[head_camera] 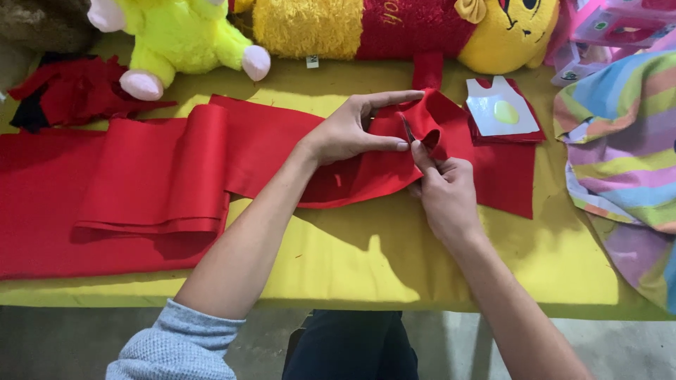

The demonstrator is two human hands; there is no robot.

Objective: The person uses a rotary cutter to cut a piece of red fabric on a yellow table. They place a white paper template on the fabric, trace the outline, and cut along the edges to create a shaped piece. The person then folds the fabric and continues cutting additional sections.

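The right hand [445, 193] is closed around what looks like a small pair of scissors [408, 131], its blade tip poking up into a fold of red felt [422, 123]; the handles are hidden in the fist, so I can't tell how far the blades are parted. Just beside it, the left hand [350, 130] pinches the same felt between thumb and fingers, forefinger stretched out along the top edge, the rest of the hand loosely curled. To cut cleanly here, I'd say the pinch wants to keep the felt taut and close to the blade, with fingertips clear of the edge.

The felt being worked is the raised end of a long red strip [155, 183] that runs leftward in overlapping folds across the yellow table [366, 274]. Near the hands, to the right, sits a small stack of cut red pieces with a white template [501, 108] on top. Further right a striped multicoloured cloth [623, 141] drapes over the table edge. Along the back lie a yellow-green plush toy [179, 35] and a long red-and-yellow plush cushion [394, 28], with darker red scraps [70, 91] at far left
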